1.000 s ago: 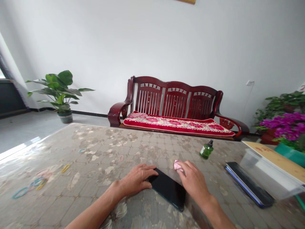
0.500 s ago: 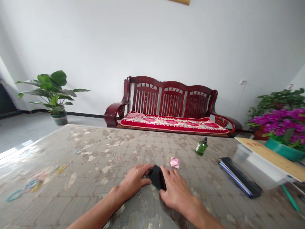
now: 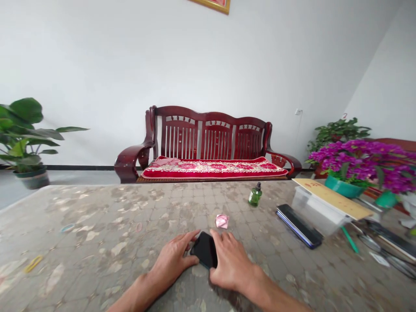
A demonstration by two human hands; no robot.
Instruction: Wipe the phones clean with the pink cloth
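Observation:
A black smartphone (image 3: 203,250) is held between my two hands, low over the patterned tablecloth (image 3: 110,225). My left hand (image 3: 173,259) grips its left edge with thumb and fingers. On the opposite side, my right hand (image 3: 231,261) closes around the right edge and hides part of the screen. Whether the phone touches the table I cannot tell. Just beyond it lies a crumpled pink wrapper or paper (image 3: 222,221). A small green bottle (image 3: 255,195) with a black top stands farther back to the right.
To the right, a dark flat case or phone stack (image 3: 299,226) lies beside a clear plastic box (image 3: 316,212) topped by a tan board (image 3: 331,197). Nearby are a green pen (image 3: 350,239), eyeglasses (image 3: 368,242) and purple flowers (image 3: 360,162). A yellow rubber band (image 3: 33,263) lies left.
The view has swung to the right, so the sofa, plant and table items appear farther left. Both hands keep their grip on the smartphone.

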